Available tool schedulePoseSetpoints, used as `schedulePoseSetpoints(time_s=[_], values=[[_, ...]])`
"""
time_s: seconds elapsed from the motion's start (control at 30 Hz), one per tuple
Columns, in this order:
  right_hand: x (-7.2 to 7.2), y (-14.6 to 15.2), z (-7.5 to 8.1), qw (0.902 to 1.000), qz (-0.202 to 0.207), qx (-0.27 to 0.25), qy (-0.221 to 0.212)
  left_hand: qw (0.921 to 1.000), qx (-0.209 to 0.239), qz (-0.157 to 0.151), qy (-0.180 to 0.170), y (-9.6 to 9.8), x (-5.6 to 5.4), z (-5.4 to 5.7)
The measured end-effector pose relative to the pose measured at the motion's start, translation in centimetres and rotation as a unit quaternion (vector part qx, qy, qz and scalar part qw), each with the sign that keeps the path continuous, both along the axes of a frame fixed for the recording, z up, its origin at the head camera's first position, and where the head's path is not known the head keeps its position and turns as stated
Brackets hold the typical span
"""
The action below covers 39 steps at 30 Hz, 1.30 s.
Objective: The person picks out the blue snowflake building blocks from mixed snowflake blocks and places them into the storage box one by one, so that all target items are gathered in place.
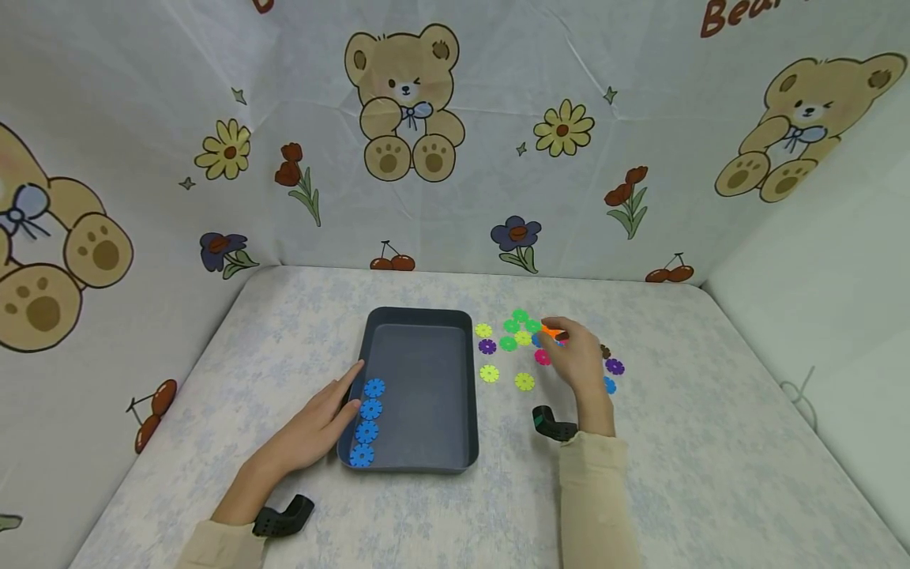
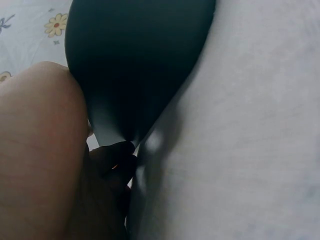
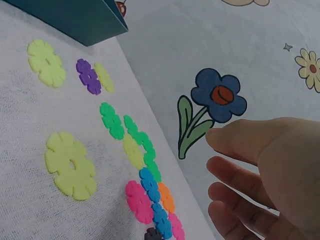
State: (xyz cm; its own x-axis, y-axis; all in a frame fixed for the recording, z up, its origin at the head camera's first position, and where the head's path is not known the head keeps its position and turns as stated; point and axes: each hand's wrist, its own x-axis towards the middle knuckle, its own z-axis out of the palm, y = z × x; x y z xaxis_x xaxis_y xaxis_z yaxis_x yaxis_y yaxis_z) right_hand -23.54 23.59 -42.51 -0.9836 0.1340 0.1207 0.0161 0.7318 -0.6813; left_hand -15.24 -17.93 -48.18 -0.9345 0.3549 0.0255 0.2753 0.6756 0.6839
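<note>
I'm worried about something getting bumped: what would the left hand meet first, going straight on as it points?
Most likely the left wall of the dark gray rectangular tray; the left hand already seems to touch it, though exact contact is hard to judge.

Dark grey tray [image 1: 426, 379], rectangular with rounded corners and raised walls, lies flat, its long sides running away from the person; the left hand [image 1: 316, 423] touches its left rim. Four blue notched discs [image 1: 366, 431] lie in a single column along the inside of the left wall, from the near corner to about mid-length. To the right of the tray, loose notched discs [image 1: 524, 382] in green, yellow, purple, pink, blue, orange and brown lie scattered, most crowded near the right hand [image 1: 577, 357], whose thumb stands apart from its fingers.
</note>
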Motion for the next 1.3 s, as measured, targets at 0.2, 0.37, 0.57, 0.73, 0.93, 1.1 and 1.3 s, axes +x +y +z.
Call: schedulePoseSetpoints(time_s=[0.2,0.37,0.57,0.73,0.93,1.1,1.3], values=[[-0.2,0.5,-0.6,0.9996,-0.025,-0.005,-0.015,1.0,-0.002,0.0,0.0,0.0,0.0,0.0],[-0.2,0.6,-0.7,0.9987,-0.041,0.0,-0.03,1.0,-0.004,0.001,-0.002,0.0,0.0,0.0],[-0.3,0.6,-1.2,0.9972,-0.065,0.006,-0.035,1.0,-0.003,0.001,-0.001,0.0,-0.1,0.0],[-0.4,0.8,-1.8,0.9963,-0.081,-0.005,-0.03,1.0,-0.003,0.0,0.0,0.0,-0.1,0.0],[-0.5,1.3,-2.5,0.9953,-0.093,-0.009,-0.026,1.0,0.003,-0.002,0.0,0.0,-0.1,0.0],[-0.6,1.4,-2.8,0.9945,-0.1,-0.011,-0.028,1.0,0.005,-0.002,0.0,0.0,-0.2,0.0],[-0.5,1.4,-3.3,0.994,-0.104,0.002,-0.033,1.0,0.002,-0.002,-0.001,0.0,-0.2,-0.1]])
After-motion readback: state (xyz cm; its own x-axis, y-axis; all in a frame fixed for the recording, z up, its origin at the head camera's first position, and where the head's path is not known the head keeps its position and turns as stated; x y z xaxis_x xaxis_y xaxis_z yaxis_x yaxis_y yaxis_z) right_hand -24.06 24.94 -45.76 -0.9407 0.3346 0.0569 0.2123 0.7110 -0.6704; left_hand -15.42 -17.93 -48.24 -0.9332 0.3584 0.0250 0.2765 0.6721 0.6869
